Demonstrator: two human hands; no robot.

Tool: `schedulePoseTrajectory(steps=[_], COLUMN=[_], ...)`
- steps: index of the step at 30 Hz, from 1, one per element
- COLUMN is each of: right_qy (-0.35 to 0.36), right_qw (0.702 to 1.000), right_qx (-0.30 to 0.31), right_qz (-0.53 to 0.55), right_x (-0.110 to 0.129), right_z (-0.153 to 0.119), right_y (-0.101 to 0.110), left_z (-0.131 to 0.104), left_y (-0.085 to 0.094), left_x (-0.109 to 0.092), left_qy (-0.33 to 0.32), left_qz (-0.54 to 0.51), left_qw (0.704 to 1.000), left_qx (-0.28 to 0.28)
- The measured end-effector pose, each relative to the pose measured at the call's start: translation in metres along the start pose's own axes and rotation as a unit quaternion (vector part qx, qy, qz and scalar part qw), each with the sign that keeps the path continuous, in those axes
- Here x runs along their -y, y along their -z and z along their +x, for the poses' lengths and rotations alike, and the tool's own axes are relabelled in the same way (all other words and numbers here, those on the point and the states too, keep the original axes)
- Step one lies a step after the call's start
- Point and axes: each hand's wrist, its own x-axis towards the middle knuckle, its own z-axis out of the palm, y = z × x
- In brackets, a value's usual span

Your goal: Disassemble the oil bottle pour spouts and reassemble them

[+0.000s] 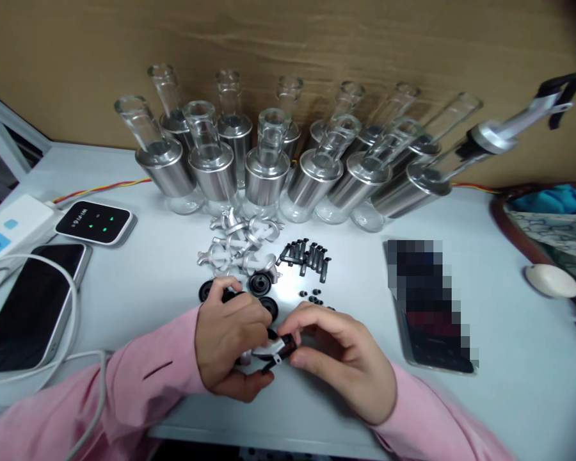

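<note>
Near the table's front edge, my left hand (235,336) is closed around a pour spout (269,349) with a silver neck and black parts at its tip. Thumb and fingers of my right hand (348,362) pinch the spout's black end from the right. Much of the spout's body is hidden under my left hand. Just beyond my hands lie black round stoppers (260,283) and a heap of silver spout pieces (240,243) with white parts. To their right are several black levers (307,256) and some tiny black caps (315,299).
Two rows of glass bottles with steel sleeves (216,182) stand before a cardboard wall (288,38). The rightmost front one carries a fitted spout (496,137). Phones lie left (29,301) and right (432,307). A Wi-Fi device (95,223), power strip (22,224) and white cable (72,301) occupy the left.
</note>
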Motion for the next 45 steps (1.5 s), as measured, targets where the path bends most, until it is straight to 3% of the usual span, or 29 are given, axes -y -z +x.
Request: schedulePoseTrajectory(steps=[6,18,23,30,33,38,42,45], right_qy=[-0.009,0.044,0.073,0.088,0.102,0.124,0.096,0.104], right_qw=[1.000,0.998,0.994,0.985,0.972,0.911,0.902,0.905], right_qx=[-0.018,-0.031,-0.041,-0.083,-0.121,-0.217,-0.164,-0.125], right_qz=[-0.006,-0.026,-0.076,-0.126,-0.172,-0.327,-0.387,-0.393], right_x=[0.001,0.000,0.001,0.000,0.000,0.001,-0.004,-0.006], right_z=[0.000,0.000,0.000,0.003,0.005,0.007,0.009,0.010], right_y=[0.001,0.000,0.003,0.012,0.017,0.042,0.060,0.057], left_z=[0.001,0.003,0.002,0.001,-0.001,-0.001,0.002,0.003], left_y=[-0.001,0.006,0.006,0.005,0.003,0.004,0.006,0.005], left_x=[0.001,-0.002,-0.002,0.004,0.004,0.003,0.003,0.003], left_qy=[0.018,0.088,0.060,-0.027,-0.031,0.029,0.061,0.057], left_qz=[0.020,0.023,0.028,0.047,0.064,0.079,0.067,0.061], left_qw=[0.999,0.996,0.998,0.998,0.997,0.996,0.996,0.996], left_qx=[-0.031,0.002,-0.008,-0.018,-0.026,-0.018,-0.027,-0.038])
